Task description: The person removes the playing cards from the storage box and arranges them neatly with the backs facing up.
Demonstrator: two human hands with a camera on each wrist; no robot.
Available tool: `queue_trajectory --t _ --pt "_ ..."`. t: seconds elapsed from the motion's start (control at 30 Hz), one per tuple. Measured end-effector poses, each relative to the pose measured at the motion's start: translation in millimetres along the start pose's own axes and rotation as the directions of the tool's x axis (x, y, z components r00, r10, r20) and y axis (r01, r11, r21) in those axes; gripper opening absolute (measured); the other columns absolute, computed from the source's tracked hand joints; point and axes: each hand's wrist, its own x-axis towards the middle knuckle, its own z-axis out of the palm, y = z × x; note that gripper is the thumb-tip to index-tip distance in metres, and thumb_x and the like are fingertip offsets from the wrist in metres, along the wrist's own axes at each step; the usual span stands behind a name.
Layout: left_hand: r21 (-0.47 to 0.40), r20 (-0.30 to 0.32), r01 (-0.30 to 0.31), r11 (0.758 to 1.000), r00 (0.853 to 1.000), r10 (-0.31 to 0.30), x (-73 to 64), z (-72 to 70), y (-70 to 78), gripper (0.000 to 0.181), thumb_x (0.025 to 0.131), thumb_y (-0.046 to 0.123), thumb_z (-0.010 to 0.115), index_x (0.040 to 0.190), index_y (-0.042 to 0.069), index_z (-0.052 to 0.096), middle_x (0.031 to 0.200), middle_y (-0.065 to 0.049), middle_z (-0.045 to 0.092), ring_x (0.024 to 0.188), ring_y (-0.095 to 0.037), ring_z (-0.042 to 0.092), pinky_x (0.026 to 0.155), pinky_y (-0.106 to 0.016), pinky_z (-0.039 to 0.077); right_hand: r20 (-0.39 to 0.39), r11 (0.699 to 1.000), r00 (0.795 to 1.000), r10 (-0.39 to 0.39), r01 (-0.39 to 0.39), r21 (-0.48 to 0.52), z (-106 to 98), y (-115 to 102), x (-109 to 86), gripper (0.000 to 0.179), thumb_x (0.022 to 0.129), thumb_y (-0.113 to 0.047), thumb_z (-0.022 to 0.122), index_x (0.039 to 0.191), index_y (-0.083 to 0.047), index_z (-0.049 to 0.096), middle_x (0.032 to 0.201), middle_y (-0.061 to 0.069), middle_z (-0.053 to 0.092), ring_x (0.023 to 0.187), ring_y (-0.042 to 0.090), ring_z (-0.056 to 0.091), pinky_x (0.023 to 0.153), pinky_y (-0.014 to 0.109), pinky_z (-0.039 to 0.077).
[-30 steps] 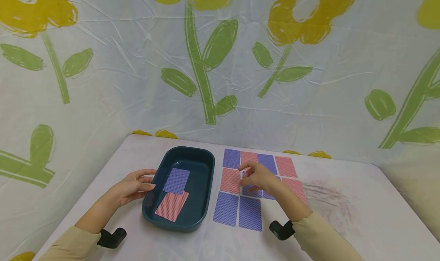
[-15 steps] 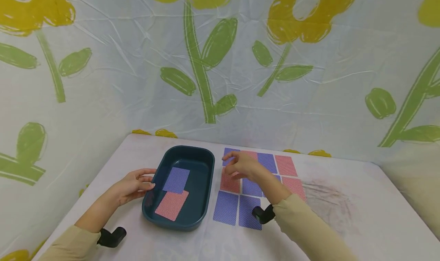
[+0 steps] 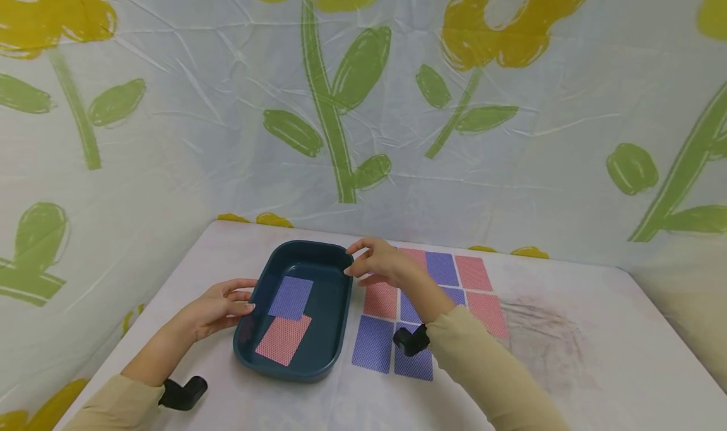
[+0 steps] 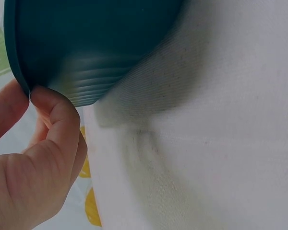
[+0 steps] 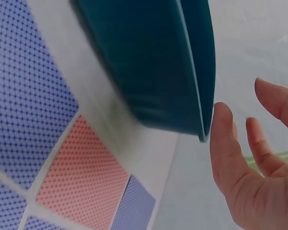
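A dark teal tray [image 3: 309, 369] stands on the table, with a blue-backed card [image 3: 291, 297] and a red-backed card [image 3: 284, 339] lying inside, the two overlapping slightly. My left hand [image 3: 218, 308] holds the tray's left rim; the left wrist view shows thumb and fingers [image 4: 57, 112] pinching that rim. At the far right corner of the tray is my right hand [image 3: 386, 264], its fingers relaxed and apart. In the right wrist view, this hand [image 5: 254, 177] is close beside the rim with nothing in its grip; whether a fingertip touches the rim, I cannot tell.
Right of the tray, blue and red cards [image 3: 373, 344] lie face down in rows, partly hidden by my right hand and forearm. Grey smudges [image 3: 545, 330] mark the white table cover farther right. A flower-printed sheet [image 3: 227, 134] hangs behind the table.
My right hand has moved left from above the card rows to the tray's far right corner. The left hand stays on the left rim, and the cards in the tray look unmoved.
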Motion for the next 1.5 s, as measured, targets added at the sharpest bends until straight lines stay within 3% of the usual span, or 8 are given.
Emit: queue_trajectory --t 0.3,0.6,1.13,1.37,1.5 --pt "-0.008 0.001 -0.008 1.0 1.0 0.008 -1.8 -0.2 -2.1 0.063 0.087 0.001 0.061 0.141 -0.006 0.027 0.111 -0.015 0.051 0.089 -0.018 0.056 0.077 -0.029 0.05 0.013 1.0 1.0 0.017 -0.017 0.004 19.6 -9.2 16.6 0.047 0.079 0.005 0.067 0.123 -0.001 0.051 0.098 0.014 0.056 0.085 0.026 0.053 0.076 0.039 0.053" --pt "-0.004 -0.004 -0.008 1.0 1.0 0.008 1.0 -1.2 -2.5 0.064 0.087 0.002 0.062 0.141 -0.005 0.028 0.114 -0.017 0.049 0.091 -0.019 0.055 0.078 -0.029 0.05 0.021 1.0 1.0 0.008 -0.008 -0.024 40.6 -12.5 29.7 0.047 0.08 0.002 0.068 0.123 0.0 0.051 0.094 0.011 0.057 0.091 0.03 0.056 0.077 0.04 0.053" --pt "0.003 -0.004 -0.003 1.0 1.0 0.003 3.4 -1.4 0.4 0.063 0.087 0.002 0.061 0.14 -0.005 0.029 0.114 -0.017 0.049 0.09 -0.019 0.056 0.078 -0.029 0.05 0.02 1.0 1.0 0.006 -0.006 -0.008 65.7 -8.0 46.3 0.041 0.079 0.001 0.069 0.117 0.0 0.054 0.086 0.007 0.052 0.077 0.02 0.052 0.082 0.045 0.05" --pt "-0.005 -0.009 0.01 1.0 1.0 -0.01 4.3 -1.7 0.3 0.063 0.087 0.002 0.061 0.141 -0.004 0.029 0.113 -0.017 0.049 0.09 -0.019 0.056 0.079 -0.029 0.05 0.019 0.993 0.999 -0.05 0.052 -0.102 76.9 -5.9 50.4 0.038 0.08 -0.001 0.069 0.115 0.003 0.054 0.083 0.005 0.051 0.075 0.017 0.05 0.083 0.048 0.048" --pt "-0.01 0.01 0.004 1.0 1.0 -0.004 3.2 -1.9 0.6 0.064 0.088 0.003 0.061 0.141 -0.005 0.027 0.114 -0.017 0.049 0.091 -0.018 0.056 0.079 -0.029 0.05 0.014 0.978 0.995 -0.097 0.098 -0.184 85.9 -2.5 55.1 0.039 0.077 0.0 0.071 0.113 0.003 0.056 0.082 0.003 0.052 0.07 0.013 0.047 0.067 0.035 0.049"
